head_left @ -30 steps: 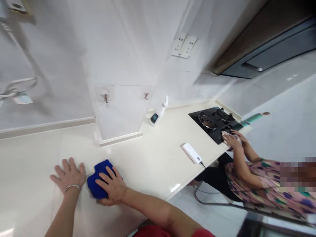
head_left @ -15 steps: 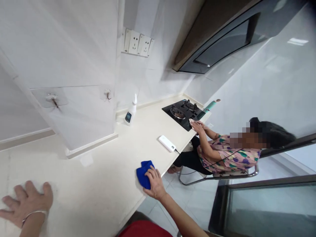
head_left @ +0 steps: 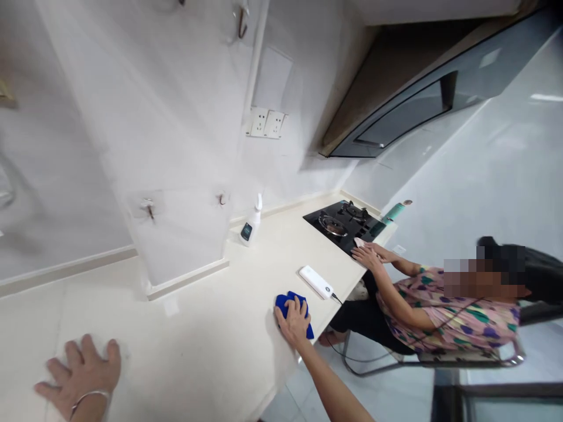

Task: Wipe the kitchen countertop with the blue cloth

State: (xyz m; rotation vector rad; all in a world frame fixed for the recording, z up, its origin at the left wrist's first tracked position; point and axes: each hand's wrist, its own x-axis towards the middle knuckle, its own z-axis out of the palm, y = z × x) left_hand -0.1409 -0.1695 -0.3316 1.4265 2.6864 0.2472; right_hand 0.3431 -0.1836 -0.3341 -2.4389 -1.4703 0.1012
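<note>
A slide toward the white power bank (head_left: 315, 282) could tug its black cable (head_left: 336, 299); beside it, the right hand (head_left: 295, 323) grips the blue cloth (head_left: 282, 302), left hand (head_left: 84, 373) spread flat

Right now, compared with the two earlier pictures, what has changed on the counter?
The right hand has moved rightward along the counter with the blue cloth, away from the left hand, towards the white device. Nothing was grasped or released. The left hand stays spread; the spray bottle and white device stay put.
</note>
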